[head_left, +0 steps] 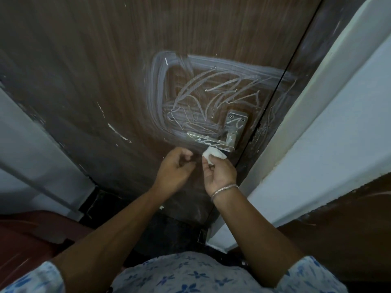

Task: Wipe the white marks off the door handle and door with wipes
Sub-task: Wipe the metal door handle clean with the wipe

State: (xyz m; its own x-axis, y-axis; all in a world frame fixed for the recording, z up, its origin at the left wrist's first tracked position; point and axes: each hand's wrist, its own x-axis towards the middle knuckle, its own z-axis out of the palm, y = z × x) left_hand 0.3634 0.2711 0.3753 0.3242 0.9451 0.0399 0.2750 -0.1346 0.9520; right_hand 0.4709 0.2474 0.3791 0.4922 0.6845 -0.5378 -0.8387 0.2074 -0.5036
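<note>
Dark wood-grain door, scribbled white around its handle.
The door (101, 70) meets its frame (304, 77) on the right at a thin dark gap. A metal plate (237, 120) with two screws is fixed near that edge, and the door handle (208, 141) runs leftward from it. White marks (211, 89) cover the panel above and left of the handle: a smeared band boxing in thin scribbles, some crossing the plate, handle and frame. Pale scuffs (118, 133) lie farther left.

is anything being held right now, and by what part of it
The right grip holds a small crumpled white wipe bunched over its fingertips, thumb pinching its near edge. The left grip is curled, visibly empty.
</note>
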